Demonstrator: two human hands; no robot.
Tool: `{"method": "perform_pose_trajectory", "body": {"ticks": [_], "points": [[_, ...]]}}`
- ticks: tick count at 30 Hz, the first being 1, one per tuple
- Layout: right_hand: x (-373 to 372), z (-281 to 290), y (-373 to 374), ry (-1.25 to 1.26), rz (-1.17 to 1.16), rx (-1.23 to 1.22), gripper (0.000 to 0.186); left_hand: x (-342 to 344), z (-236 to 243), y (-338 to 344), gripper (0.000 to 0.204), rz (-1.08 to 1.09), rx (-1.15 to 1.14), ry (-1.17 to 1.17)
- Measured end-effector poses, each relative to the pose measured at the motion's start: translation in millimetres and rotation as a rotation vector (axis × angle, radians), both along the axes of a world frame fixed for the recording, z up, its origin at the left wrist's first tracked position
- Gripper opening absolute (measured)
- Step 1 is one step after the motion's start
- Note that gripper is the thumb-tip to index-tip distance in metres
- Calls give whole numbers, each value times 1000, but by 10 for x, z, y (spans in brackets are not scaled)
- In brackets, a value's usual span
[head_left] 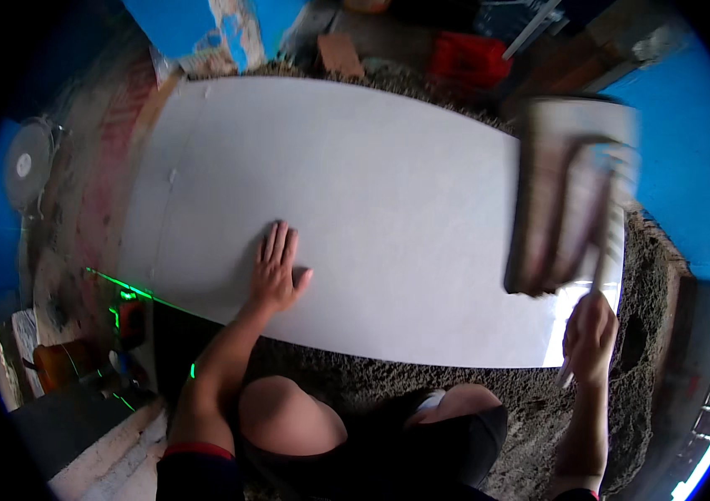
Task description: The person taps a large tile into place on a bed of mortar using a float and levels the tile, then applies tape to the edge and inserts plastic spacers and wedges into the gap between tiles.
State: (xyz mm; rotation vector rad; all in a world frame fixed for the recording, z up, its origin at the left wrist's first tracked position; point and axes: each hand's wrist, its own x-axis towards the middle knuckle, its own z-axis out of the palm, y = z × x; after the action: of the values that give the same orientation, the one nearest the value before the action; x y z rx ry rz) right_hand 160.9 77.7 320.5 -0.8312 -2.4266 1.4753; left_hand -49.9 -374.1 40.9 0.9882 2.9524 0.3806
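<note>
A large white tile (372,217) lies on a bed of dark, crumbly mortar (530,417) in front of my knees. My left hand (276,271) rests flat on the tile, left of its middle, with the fingers stretched out and the thumb apart. My right hand (590,334) grips the handle of a mallet (568,196) near the tile's right end. The mallet's big, blocky head, pale and brownish, is raised and smeared by motion. It hides part of the tile's right side.
A laser level (131,321) at the left throws a green line along the tile's near left edge. Beyond the tile are a red container (468,60) and a brick piece (339,55). A fan-like round object (27,164) stands far left. A blue wall (689,159) rises at right.
</note>
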Motion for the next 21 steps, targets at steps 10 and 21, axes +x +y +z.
{"method": "perform_pose_trajectory", "body": {"ticks": [10, 21], "points": [[306, -1887, -332, -821, -5, -59, 53, 54, -88, 17, 78, 34, 121, 18], [1216, -1943, 4, 20, -168, -62, 43, 610, -216, -195, 73, 447, 103, 115]]}}
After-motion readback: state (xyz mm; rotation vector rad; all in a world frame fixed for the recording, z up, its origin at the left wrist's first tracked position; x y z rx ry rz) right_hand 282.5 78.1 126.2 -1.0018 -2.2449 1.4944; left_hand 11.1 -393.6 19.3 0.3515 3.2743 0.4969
